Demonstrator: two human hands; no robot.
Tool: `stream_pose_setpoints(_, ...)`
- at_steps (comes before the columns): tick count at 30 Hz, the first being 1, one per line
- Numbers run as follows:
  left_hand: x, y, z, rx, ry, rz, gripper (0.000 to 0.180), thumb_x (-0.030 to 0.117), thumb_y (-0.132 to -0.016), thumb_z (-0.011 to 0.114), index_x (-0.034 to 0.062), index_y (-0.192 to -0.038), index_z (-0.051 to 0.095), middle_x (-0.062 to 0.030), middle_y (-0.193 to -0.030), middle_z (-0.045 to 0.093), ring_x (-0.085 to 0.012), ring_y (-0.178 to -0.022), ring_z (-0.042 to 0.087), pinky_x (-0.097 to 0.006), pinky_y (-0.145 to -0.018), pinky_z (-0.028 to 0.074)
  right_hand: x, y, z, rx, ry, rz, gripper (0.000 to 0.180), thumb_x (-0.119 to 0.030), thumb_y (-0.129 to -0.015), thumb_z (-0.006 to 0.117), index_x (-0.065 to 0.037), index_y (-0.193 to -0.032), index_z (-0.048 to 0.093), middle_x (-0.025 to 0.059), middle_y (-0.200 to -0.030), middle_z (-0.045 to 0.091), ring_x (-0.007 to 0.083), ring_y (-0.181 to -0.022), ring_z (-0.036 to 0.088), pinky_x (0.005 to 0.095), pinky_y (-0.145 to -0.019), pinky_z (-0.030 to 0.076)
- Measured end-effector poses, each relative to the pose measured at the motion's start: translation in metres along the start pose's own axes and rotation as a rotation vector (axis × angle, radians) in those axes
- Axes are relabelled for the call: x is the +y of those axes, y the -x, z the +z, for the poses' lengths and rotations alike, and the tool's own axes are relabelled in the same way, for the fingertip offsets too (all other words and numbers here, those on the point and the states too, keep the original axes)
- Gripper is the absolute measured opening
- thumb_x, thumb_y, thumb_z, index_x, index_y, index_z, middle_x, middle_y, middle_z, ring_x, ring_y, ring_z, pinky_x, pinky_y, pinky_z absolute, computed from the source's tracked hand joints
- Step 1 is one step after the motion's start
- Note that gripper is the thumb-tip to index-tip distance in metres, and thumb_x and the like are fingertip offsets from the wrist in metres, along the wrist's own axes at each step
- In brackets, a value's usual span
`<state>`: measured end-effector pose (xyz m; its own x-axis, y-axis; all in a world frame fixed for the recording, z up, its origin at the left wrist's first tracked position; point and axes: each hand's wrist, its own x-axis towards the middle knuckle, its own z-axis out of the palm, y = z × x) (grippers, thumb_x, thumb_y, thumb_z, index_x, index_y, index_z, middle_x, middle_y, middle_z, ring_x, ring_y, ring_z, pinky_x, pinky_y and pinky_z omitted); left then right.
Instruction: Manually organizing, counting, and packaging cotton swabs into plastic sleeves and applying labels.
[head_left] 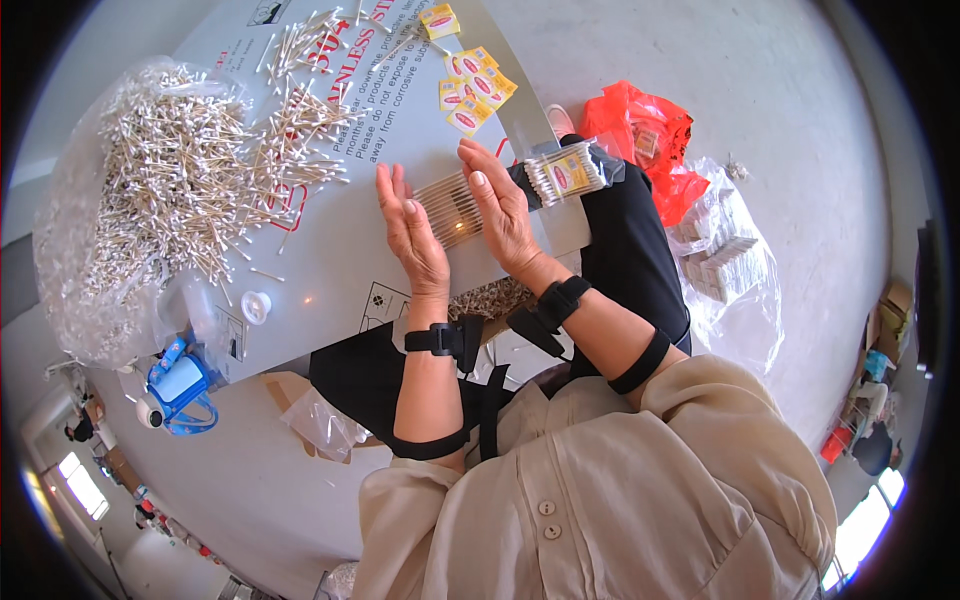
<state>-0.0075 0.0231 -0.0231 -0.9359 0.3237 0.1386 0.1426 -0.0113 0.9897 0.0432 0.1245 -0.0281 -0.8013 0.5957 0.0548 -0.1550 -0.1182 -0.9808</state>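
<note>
A flat row of cotton swabs (447, 205) lies on the table between my two hands. My left hand (413, 238) stands on edge along the row's left end, palm inward, fingers stretched out. Facing it, my right hand (503, 218) is at the row's right end, its fingers straight too. Both hands touch or nearly touch the swab tips; neither is closed round them. Just right of my right hand is a clear plastic pack of swabs with a yellow card (571, 176), at the table's right edge. Several loose yellow cards (480, 85) lie beyond my hands.
A big clear bag (75, 250) spills a heap of cotton swabs (180, 165) across the table's left side. A small white lid (256, 307) and a blue strapped bottle (180, 392) are near the left edge. Red (640, 120) and clear bags (745, 310) are on the right.
</note>
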Motion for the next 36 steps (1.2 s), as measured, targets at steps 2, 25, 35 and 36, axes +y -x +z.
stream_pose_setpoints(2,0.000,-0.001,0.001,0.009,0.031,-0.008,0.067,0.041,-0.104,0.037,-0.0033,-0.151,0.020,-0.0178,-0.156,0.024,-0.0299,-0.143,0.028,-0.044,-0.118,0.021,0.001,0.001,0.000,0.006,0.015,-0.005,0.040,-0.025,-0.104,0.045,0.003,-0.132,0.051,0.0168,-0.143,0.047,0.0252,-0.131,0.045,0.0333,-0.108,0.034)
stream_pose_setpoints(25,0.026,0.038,-0.029,-0.453,-1.147,0.215,0.090,0.049,-0.085,0.065,0.0061,-0.152,0.023,-0.0182,-0.158,0.020,-0.0346,-0.147,0.018,-0.056,-0.117,0.013,-0.021,0.019,-0.050,-0.066,0.379,0.030,0.011,-0.003,-0.092,0.060,0.000,-0.102,0.062,0.0062,-0.092,0.063,0.0168,-0.085,0.063,0.0298,-0.075,0.051)
stream_pose_setpoints(35,0.018,0.046,-0.027,-0.461,-1.242,0.190,0.087,0.054,-0.086,0.059,0.0070,-0.151,0.025,-0.0139,-0.158,0.022,-0.0289,-0.148,0.019,-0.056,-0.118,0.012,-0.020,0.023,-0.048,-0.195,0.747,-0.331,0.004,-0.008,-0.083,0.066,-0.006,-0.086,0.064,0.0094,-0.082,0.058,0.0322,-0.073,0.063,0.0404,-0.062,0.051)
stream_pose_setpoints(36,0.018,0.047,-0.027,-0.461,-1.242,0.182,0.087,0.054,-0.086,0.059,0.0073,-0.151,0.026,-0.0135,-0.158,0.022,-0.0287,-0.147,0.019,-0.055,-0.118,0.012,-0.019,0.023,-0.048,-0.197,0.746,-0.330,0.004,-0.008,-0.083,0.066,-0.006,-0.086,0.064,0.0094,-0.082,0.058,0.0322,-0.073,0.063,0.0404,-0.062,0.051)
